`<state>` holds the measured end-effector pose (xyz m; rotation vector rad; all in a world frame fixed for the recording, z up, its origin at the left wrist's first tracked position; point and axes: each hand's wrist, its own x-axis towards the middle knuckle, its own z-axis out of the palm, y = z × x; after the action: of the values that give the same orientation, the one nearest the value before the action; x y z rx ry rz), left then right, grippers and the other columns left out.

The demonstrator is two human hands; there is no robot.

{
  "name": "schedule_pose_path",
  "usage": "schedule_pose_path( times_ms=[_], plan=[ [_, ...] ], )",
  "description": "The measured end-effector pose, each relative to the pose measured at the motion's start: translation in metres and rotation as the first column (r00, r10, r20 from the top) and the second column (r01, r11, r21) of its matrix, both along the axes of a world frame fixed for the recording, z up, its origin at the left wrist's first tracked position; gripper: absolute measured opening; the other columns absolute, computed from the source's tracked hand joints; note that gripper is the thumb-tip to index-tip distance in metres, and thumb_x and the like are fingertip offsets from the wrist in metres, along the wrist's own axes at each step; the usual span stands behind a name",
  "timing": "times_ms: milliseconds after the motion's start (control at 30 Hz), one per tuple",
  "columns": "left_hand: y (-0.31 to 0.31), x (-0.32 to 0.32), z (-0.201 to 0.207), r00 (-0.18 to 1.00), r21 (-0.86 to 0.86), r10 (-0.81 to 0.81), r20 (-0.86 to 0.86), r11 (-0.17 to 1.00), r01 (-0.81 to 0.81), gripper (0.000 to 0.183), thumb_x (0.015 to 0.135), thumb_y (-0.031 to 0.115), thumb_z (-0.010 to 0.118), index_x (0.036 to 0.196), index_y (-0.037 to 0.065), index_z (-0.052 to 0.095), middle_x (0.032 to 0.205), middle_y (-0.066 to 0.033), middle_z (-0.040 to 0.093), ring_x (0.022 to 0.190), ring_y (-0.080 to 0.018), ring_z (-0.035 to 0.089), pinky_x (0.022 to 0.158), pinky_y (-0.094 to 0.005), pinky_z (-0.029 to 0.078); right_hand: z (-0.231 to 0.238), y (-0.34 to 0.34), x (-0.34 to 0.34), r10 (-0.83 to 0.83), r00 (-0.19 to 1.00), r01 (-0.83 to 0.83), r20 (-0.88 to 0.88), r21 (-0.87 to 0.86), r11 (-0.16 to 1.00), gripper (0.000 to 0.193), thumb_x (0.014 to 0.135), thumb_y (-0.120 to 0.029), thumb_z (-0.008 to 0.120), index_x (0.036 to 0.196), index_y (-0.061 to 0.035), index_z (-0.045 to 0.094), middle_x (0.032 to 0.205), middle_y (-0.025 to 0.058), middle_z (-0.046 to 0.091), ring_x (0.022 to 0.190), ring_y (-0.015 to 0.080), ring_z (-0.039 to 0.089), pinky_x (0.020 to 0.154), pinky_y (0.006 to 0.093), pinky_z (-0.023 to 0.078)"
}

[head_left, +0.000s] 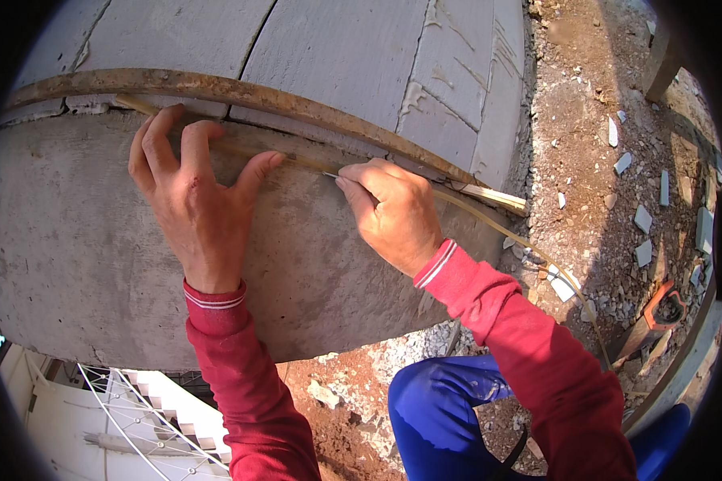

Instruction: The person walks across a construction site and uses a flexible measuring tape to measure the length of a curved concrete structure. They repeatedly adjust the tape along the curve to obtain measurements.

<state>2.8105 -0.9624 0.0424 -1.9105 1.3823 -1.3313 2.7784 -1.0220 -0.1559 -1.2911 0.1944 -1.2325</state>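
A thin, yellowish flexible strip (301, 162) runs along the top of the grey concrete beam (80, 216), close below a brown wooden batten (313, 114). My left hand (192, 192) lies over the strip with fingers and thumb spread, the fingertips near the batten and the thumb at the strip. To its right, my right hand (393, 207) is closed in a pinch round a slim pointed tool (329, 174). Only the tool's light tip shows, touching or just beside the strip; its kind is hidden by my fingers. Beyond this hand the strip bends down toward the ground.
Grey panels (329, 60) with dark joints lie past the batten. At right, white fragments (642, 218) litter the rubble ground, and a handsaw (664, 306) with an orange handle lies near a timber (678, 361). A white metal railing (136, 409) shows at lower left.
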Motion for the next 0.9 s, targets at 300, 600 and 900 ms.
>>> schedule_pose_path(
  times_ms=[300, 600, 900],
  plan=[
    [0.000, 0.001, 0.001, 1.000, 0.016, -0.009, 0.017, 1.000, 0.009, 0.056, 0.059, 0.039, 0.091, 0.095, 0.006, 0.064, 0.124, -0.0114, 0.056, 0.125, -0.0360, 0.044, 0.101, -0.0469, 0.041, 0.008, -0.003, -0.002, 0.029, 1.000, -0.029, -0.007, 0.042, 0.999, 0.006, 0.084, -0.004, 0.071, 0.086, 0.0017, 0.071, 0.081, 0.0174, 0.070, 0.074, 0.0337, 0.069, 0.066, 0.0375, 0.054],
    [0.001, 0.000, 0.000, 0.999, 0.017, 0.021, 0.044, 1.000, -0.021, 0.056, 0.060, 0.042, 0.093, 0.097, 0.009, 0.067, 0.126, -0.0112, 0.059, 0.125, -0.0350, 0.047, 0.103, -0.0476, 0.041, 0.011, -0.004, -0.004, 0.071, 0.997, -0.071, -0.001, 0.091, 0.993, 0.008, 0.085, -0.007, 0.070, 0.084, 0.0014, 0.071, 0.075, 0.0192, 0.068, 0.069, 0.0348, 0.069, 0.063, 0.0372, 0.053],
    [0.002, 0.005, 0.001, 0.998, 0.032, 0.022, 0.065, 0.999, -0.024, 0.057, 0.060, 0.044, 0.092, 0.098, 0.009, 0.067, 0.126, -0.0110, 0.060, 0.126, -0.0352, 0.047, 0.102, -0.0486, 0.042, 0.012, -0.006, -0.003, 0.184, 0.982, -0.174, -0.039, 0.175, 0.969, 0.012, 0.089, -0.009, 0.066, 0.085, 0.0020, 0.071, 0.069, 0.0161, 0.069, 0.064, 0.0269, 0.071, 0.061, 0.0338, 0.053]
  ],
)
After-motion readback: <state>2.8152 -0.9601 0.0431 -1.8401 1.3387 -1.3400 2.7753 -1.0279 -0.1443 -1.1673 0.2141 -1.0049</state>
